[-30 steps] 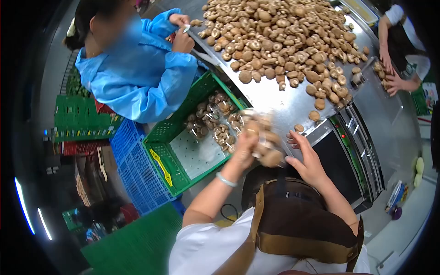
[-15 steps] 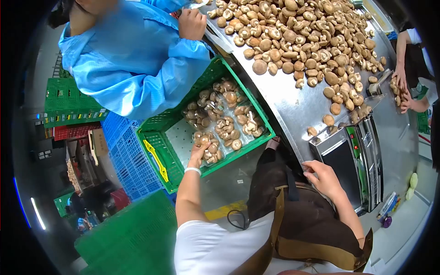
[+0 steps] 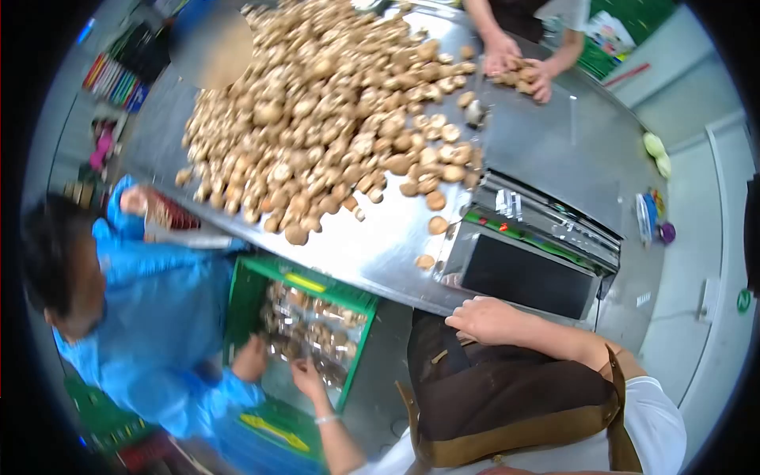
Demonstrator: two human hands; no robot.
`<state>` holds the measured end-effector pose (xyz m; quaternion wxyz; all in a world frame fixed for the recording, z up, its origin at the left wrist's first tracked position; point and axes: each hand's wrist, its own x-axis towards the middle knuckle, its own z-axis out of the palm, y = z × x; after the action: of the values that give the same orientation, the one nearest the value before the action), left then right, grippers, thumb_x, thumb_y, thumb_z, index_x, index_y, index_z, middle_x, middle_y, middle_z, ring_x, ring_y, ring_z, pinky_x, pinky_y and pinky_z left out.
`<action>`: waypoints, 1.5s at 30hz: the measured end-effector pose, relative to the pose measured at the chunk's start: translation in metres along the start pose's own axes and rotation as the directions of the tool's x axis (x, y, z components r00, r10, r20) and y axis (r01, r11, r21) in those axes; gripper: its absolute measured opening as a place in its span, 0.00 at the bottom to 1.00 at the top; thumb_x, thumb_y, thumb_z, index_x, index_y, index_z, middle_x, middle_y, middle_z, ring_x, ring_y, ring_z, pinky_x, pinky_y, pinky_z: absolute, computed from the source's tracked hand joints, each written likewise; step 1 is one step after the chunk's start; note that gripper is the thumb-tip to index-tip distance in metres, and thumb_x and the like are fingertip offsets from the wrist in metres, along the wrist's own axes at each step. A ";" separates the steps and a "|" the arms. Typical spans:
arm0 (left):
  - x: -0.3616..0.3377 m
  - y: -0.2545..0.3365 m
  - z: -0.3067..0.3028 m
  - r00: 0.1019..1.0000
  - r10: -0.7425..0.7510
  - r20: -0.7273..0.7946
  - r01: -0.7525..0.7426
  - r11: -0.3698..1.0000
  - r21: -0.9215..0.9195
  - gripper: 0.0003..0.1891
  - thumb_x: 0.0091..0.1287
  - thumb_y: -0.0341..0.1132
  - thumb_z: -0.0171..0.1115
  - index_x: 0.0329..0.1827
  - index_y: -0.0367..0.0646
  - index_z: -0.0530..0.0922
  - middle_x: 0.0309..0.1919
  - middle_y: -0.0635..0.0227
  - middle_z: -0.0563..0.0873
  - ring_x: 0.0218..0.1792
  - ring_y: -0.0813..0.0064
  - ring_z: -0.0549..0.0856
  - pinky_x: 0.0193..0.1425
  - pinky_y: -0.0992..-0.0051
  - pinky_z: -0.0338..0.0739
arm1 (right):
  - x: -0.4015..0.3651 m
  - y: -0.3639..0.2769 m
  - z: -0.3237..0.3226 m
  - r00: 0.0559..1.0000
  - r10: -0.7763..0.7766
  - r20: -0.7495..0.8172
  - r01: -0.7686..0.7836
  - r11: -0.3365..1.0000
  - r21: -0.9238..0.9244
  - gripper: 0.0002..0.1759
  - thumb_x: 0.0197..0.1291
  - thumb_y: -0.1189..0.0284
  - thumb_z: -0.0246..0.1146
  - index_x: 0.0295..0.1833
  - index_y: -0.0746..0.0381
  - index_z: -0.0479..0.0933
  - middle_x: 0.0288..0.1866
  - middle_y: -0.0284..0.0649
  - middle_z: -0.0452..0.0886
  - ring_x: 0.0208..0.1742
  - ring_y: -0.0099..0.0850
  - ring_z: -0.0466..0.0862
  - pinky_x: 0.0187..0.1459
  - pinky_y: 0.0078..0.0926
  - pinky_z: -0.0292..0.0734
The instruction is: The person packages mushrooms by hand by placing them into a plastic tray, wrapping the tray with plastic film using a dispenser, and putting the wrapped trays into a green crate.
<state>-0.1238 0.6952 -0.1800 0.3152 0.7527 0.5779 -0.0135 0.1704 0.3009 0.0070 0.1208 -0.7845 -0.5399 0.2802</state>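
Note:
My left hand [image 3: 307,376] reaches into a green crate [image 3: 360,340] at the lower left. Its blurred fingers look apart, at the near edge of clear packs of shiitake mushrooms [image 3: 313,321]; I see nothing held in them. At the steel table's front edge [image 3: 396,293], my right hand [image 3: 489,319] lies with its fingers curled in, close to a wrapping machine with a black plate [image 3: 526,277]. A big heap of loose shiitake mushrooms [image 3: 332,111] covers the table behind the crate.
A co-worker in a blue smock [image 3: 158,317] stands at the left, one hand [image 3: 251,358] over the crate beside mine. Across the table, another person's hands [image 3: 518,71] hold mushrooms. Several loose mushrooms [image 3: 425,261] lie near the machine.
My view has swung right, so the crate sits lower and the table fills more. My left hand has come off the pack it was gripping. The co-worker's hand has entered the crate.

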 end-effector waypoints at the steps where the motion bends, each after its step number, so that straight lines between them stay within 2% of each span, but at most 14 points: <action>1: -0.008 0.037 0.002 0.984 0.108 0.138 -0.091 0.988 -0.127 0.17 0.64 0.37 0.73 0.50 0.38 0.80 0.36 0.69 0.83 0.37 0.75 0.81 0.43 0.74 0.77 | -0.009 0.003 -0.004 0.999 0.033 -0.030 -0.033 0.999 -0.009 0.11 0.62 0.62 0.65 0.41 0.57 0.75 0.37 0.36 0.80 0.43 0.35 0.82 0.44 0.34 0.76; 5: -0.055 0.233 0.022 0.661 0.472 0.583 -0.234 0.868 -0.438 0.08 0.69 0.31 0.67 0.46 0.37 0.80 0.29 0.78 0.79 0.33 0.86 0.77 0.38 0.81 0.73 | -0.046 0.019 -0.023 0.986 0.132 -0.101 -0.131 0.991 0.023 0.12 0.63 0.62 0.64 0.42 0.58 0.75 0.38 0.37 0.80 0.43 0.37 0.82 0.45 0.36 0.77; 11: -0.063 0.478 0.110 0.440 0.756 0.485 -0.389 0.647 -0.656 0.10 0.73 0.33 0.64 0.49 0.35 0.79 0.35 0.74 0.82 0.37 0.84 0.79 0.43 0.80 0.75 | -0.113 0.064 -0.057 0.924 0.299 -0.239 -0.261 0.949 0.177 0.16 0.66 0.62 0.64 0.52 0.60 0.76 0.43 0.39 0.81 0.48 0.40 0.82 0.52 0.39 0.77; 15: -0.071 0.609 0.193 0.277 0.844 0.459 -0.363 0.534 -0.763 0.14 0.73 0.36 0.64 0.54 0.36 0.78 0.41 0.71 0.83 0.43 0.81 0.81 0.45 0.79 0.76 | -0.154 0.118 -0.094 0.872 0.453 -0.186 -0.261 0.751 0.607 0.17 0.68 0.64 0.63 0.58 0.60 0.78 0.49 0.41 0.85 0.50 0.40 0.85 0.52 0.36 0.80; 19: -0.052 0.709 0.290 0.235 0.852 0.468 -0.546 0.514 -0.661 0.32 0.66 0.41 0.72 0.68 0.36 0.69 0.57 0.57 0.82 0.52 0.69 0.82 0.53 0.72 0.79 | -0.178 0.202 -0.115 0.549 0.773 -0.317 -0.221 0.500 0.837 0.13 0.68 0.67 0.64 0.52 0.63 0.81 0.40 0.39 0.87 0.44 0.28 0.86 0.50 0.29 0.80; 21: -0.052 0.748 0.321 0.218 0.852 0.477 -0.670 0.486 -0.561 0.40 0.62 0.41 0.76 0.72 0.33 0.65 0.61 0.51 0.80 0.56 0.63 0.82 0.58 0.68 0.80 | -0.174 0.271 -0.107 0.349 0.860 -0.372 -0.015 0.403 0.915 0.15 0.70 0.66 0.63 0.53 0.66 0.80 0.44 0.39 0.87 0.46 0.27 0.85 0.52 0.29 0.79; 24: -0.060 0.802 0.340 0.094 0.811 0.577 -0.738 0.446 -0.507 0.47 0.56 0.37 0.80 0.74 0.31 0.61 0.64 0.45 0.77 0.62 0.58 0.80 0.64 0.64 0.77 | -0.162 0.372 -0.128 0.284 0.851 -0.442 0.110 0.429 0.897 0.21 0.70 0.65 0.63 0.60 0.68 0.75 0.54 0.44 0.84 0.56 0.32 0.83 0.59 0.30 0.77; 27: -0.054 0.837 0.370 0.012 0.789 0.614 -0.762 0.406 -0.506 0.55 0.50 0.35 0.84 0.78 0.36 0.55 0.68 0.46 0.73 0.66 0.58 0.77 0.69 0.65 0.74 | -0.126 0.444 -0.153 0.208 0.884 -0.418 0.036 0.420 0.907 0.28 0.71 0.59 0.61 0.69 0.65 0.69 0.61 0.44 0.80 0.52 0.28 0.79 0.53 0.27 0.75; 30: -0.042 0.861 0.392 -0.032 0.693 0.720 -0.769 0.443 -0.461 0.60 0.46 0.39 0.86 0.80 0.40 0.54 0.69 0.45 0.72 0.67 0.54 0.76 0.71 0.64 0.71 | -0.083 0.505 -0.179 0.196 0.911 -0.363 -0.015 0.373 0.928 0.35 0.70 0.53 0.61 0.72 0.65 0.65 0.69 0.53 0.73 0.66 0.40 0.74 0.64 0.35 0.70; 33: -0.057 0.861 0.399 -0.083 0.710 0.699 -0.902 0.244 -0.355 0.60 0.44 0.38 0.86 0.80 0.41 0.55 0.69 0.45 0.73 0.66 0.55 0.76 0.71 0.64 0.71 | -0.043 0.545 -0.178 0.124 0.893 -0.432 -0.047 0.440 0.897 0.35 0.69 0.53 0.61 0.71 0.66 0.66 0.71 0.57 0.70 0.73 0.49 0.70 0.71 0.40 0.66; 35: -0.070 0.856 0.399 -0.017 0.745 0.667 -0.899 0.280 -0.336 0.57 0.43 0.38 0.86 0.77 0.37 0.59 0.69 0.45 0.72 0.68 0.55 0.75 0.72 0.64 0.69 | -0.034 0.550 -0.171 0.093 0.876 -0.474 -0.109 0.482 0.869 0.34 0.69 0.54 0.61 0.71 0.66 0.66 0.70 0.57 0.69 0.72 0.50 0.69 0.71 0.41 0.65; 37: -0.086 0.848 0.386 -0.025 0.746 0.666 -0.841 0.345 -0.418 0.56 0.43 0.39 0.87 0.75 0.35 0.61 0.69 0.45 0.71 0.69 0.55 0.73 0.73 0.63 0.69 | -0.040 0.534 -0.168 0.085 0.863 -0.497 -0.143 0.504 0.852 0.33 0.69 0.55 0.60 0.71 0.66 0.67 0.69 0.56 0.69 0.72 0.51 0.69 0.71 0.42 0.65; 39: -0.095 0.830 0.377 -0.094 0.842 0.531 -0.877 0.183 -0.445 0.57 0.41 0.41 0.87 0.74 0.34 0.62 0.67 0.46 0.72 0.69 0.54 0.73 0.71 0.63 0.71 | -0.058 0.511 -0.163 0.098 0.817 -0.567 -0.132 0.576 0.807 0.32 0.69 0.56 0.60 0.71 0.65 0.67 0.69 0.54 0.69 0.71 0.50 0.70 0.70 0.41 0.66; 45: -0.182 0.733 0.286 -0.041 0.864 0.501 -0.872 0.214 -0.441 0.60 0.41 0.41 0.88 0.76 0.34 0.57 0.65 0.45 0.69 0.67 0.52 0.73 0.72 0.61 0.70 | -0.137 0.373 -0.147 0.169 0.826 -0.538 -0.085 0.556 0.827 0.29 0.70 0.60 0.61 0.69 0.65 0.68 0.68 0.49 0.69 0.65 0.43 0.75 0.66 0.35 0.71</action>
<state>0.5582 0.3004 -0.0032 0.4293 0.8802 -0.1844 -0.0837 0.5094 0.0473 -0.0144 0.5514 -0.8325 0.0494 -0.0202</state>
